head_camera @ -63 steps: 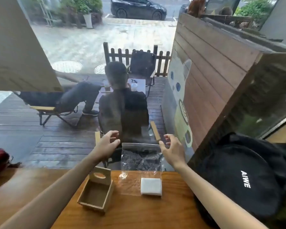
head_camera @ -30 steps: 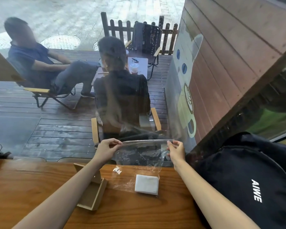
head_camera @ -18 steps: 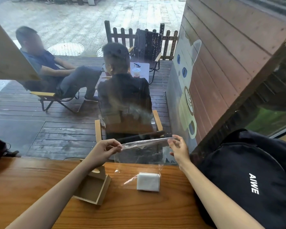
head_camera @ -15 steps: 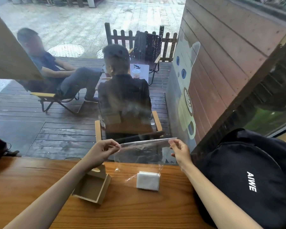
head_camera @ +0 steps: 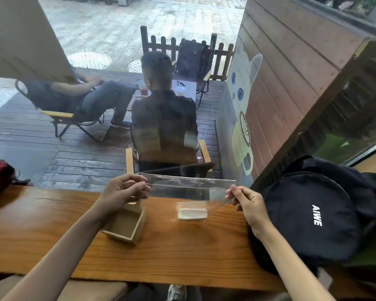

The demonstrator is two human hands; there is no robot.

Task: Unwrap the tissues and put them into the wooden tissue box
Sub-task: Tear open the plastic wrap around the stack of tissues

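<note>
Since the earlier frames, both hands have been lowering the mouth of the clear plastic bag (head_camera: 189, 190) slightly and drawing it taut, and the view has been tilting down toward the wooden counter (head_camera: 182, 253). The left hand (head_camera: 123, 190) is pinching the left corner of the bag's upper strip between thumb and fingertips. The right hand (head_camera: 246, 200) is pinching the right corner in the same manner, with the remaining fingers curled. The strip is being held above the counter, roughly level between the two hands.

The white tissue stack (head_camera: 192, 213) is lying in the lower part of the bag, which is resting on the counter between the hands. The wooden tissue box (head_camera: 125, 224) is sitting open and empty just to the left of the tissues, partly below the left hand. A black backpack (head_camera: 313, 213) is occupying the right end of the counter, close to the right forearm.

Judged step: the unwrapping stage is in progress; the bag mouth is being gripped for opening, and no tissue is in the box yet. Whether the mouth is already parted cannot be determined, as the film is transparent.

The next move is calling for separation of the two film layers at the mouth, then for one hand to reach in and withdraw the stack while the other is restraining the bag. The thin film is likely to slip or cling.
</note>
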